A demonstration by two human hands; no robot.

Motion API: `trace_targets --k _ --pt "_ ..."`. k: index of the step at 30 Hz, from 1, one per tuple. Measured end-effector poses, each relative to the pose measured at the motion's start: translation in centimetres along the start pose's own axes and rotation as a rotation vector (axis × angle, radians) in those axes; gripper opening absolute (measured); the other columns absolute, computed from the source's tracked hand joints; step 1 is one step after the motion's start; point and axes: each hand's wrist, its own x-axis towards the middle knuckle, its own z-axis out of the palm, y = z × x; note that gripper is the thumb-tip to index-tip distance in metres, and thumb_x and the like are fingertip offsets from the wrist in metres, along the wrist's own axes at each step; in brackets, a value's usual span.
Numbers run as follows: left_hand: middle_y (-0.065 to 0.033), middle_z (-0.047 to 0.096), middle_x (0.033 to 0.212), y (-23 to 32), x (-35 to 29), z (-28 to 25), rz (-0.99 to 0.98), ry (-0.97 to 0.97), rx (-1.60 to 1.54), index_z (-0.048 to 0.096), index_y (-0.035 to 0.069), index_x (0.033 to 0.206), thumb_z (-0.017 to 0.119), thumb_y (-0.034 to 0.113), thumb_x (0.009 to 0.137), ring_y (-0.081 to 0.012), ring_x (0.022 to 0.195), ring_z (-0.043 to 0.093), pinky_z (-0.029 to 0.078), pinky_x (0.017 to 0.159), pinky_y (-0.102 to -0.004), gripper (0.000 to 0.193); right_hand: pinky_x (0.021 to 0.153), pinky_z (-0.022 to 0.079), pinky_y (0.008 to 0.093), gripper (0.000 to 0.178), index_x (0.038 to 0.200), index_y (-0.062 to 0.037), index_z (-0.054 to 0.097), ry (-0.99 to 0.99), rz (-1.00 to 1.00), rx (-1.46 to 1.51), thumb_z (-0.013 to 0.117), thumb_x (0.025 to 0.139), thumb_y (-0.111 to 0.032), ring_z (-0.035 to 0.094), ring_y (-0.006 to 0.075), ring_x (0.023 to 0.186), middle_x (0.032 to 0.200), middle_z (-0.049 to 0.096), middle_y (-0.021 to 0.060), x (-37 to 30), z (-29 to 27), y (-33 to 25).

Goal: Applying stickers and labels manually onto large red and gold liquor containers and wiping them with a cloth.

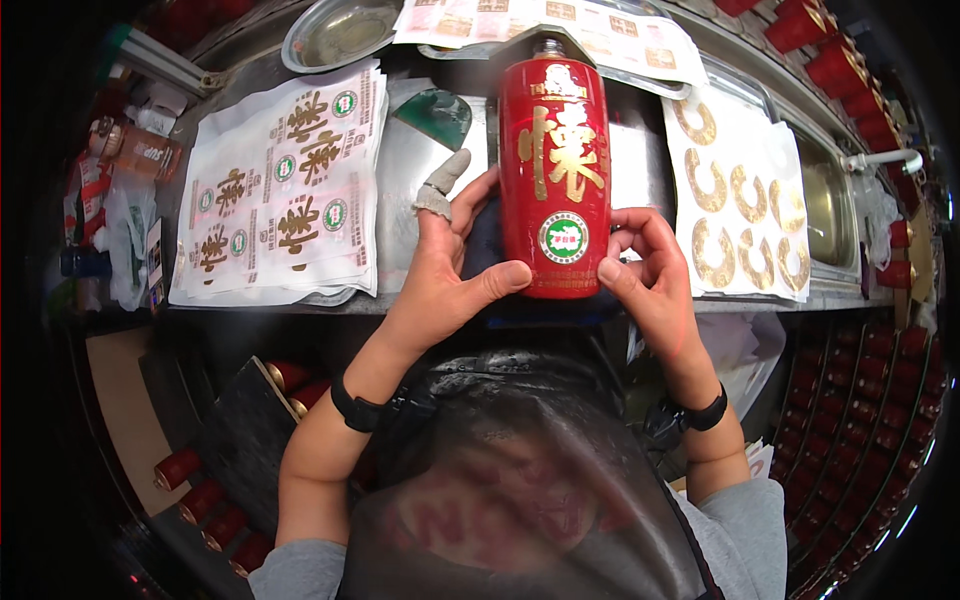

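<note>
A glossy red bottle (553, 195) with gold characters and a round green-and-white emblem stands between my hands, its bare threaded neck pointing away from me. On its left side, my left hand (447, 262) presses a thumb near the base; other fingers pass behind it. A grey finger cot covers that hand's raised index finger. My right hand (652, 272) grips the lower right side, thumb at the edge and fingers curled. To the left lies a decal sheet (360, 235) with gold characters and green emblems. A green scraper (436, 116) rests beyond my left hand.
Gold C-shaped decals cover a sheet (745, 145) at the right, beside a metal sink (828, 225) with a tap (885, 159). More printed sheets (610, 45) and a metal bowl (340, 38) are at the back. Red bottles fill the rack (855, 425) at lower right.
</note>
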Motion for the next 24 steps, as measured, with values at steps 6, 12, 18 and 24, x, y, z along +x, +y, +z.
trace_targets --k 6,12,18,24 --pt "-0.0241 0.026 0.153 0.2 -0.1 -0.3 0.019 -0.01 -0.025 0.002 0.004 0.15 0.072 0.017 0.088 -0.0307 0.144 0.026 0.017 0.118 -0.0422 0.094 0.059 0.034 0.0141 0.042 0.126 0.001 0.048 -0.023 0.083 0.071 0.065 0.091 -0.014 0.044 -0.0013 0.068 0.092 0.054 0.0002 -0.3 -0.5 -0.2" --pt "-0.0227 0.028 0.154 0.7 0.0 -0.6 -0.043 0.009 -0.174 0.005 0.005 0.15 0.06 0.013 0.096 -0.0287 0.144 0.027 0.018 0.118 -0.0408 0.077 0.059 0.032 0.0142 0.041 0.129 0.0009 0.048 -0.038 0.06 0.067 0.062 0.093 -0.015 0.043 -0.0007 0.069 0.094 0.053 -0.0001 -0.6 -0.7 -0.2" --pt "-0.0239 0.03 0.154 0.9 -0.2 0.0 -0.038 0.021 -0.052 0.007 0.004 0.149 0.061 0.014 0.096 -0.0247 0.144 0.028 0.019 0.118 -0.0396 0.077 0.059 0.034 0.0147 0.039 0.129 0.002 0.05 -0.042 -0.012 0.025 0.06 0.093 -0.01 0.042 -0.0002 0.069 0.095 0.052 0.0014 -0.5 -0.5 -0.3" --pt "-0.0219 0.027 0.155 1.1 0.0 0.1 -0.091 0.037 -0.086 0.005 0.005 0.152 0.058 0.017 0.097 -0.0253 0.146 0.027 0.024 0.117 -0.0411 0.078 0.059 0.034 0.0144 0.038 0.129 0.0037 0.05 -0.033 -0.013 -0.002 0.059 0.094 -0.008 0.04 -0.0005 0.068 0.095 0.05 0.0013 -0.8 -0.4 -0.2"
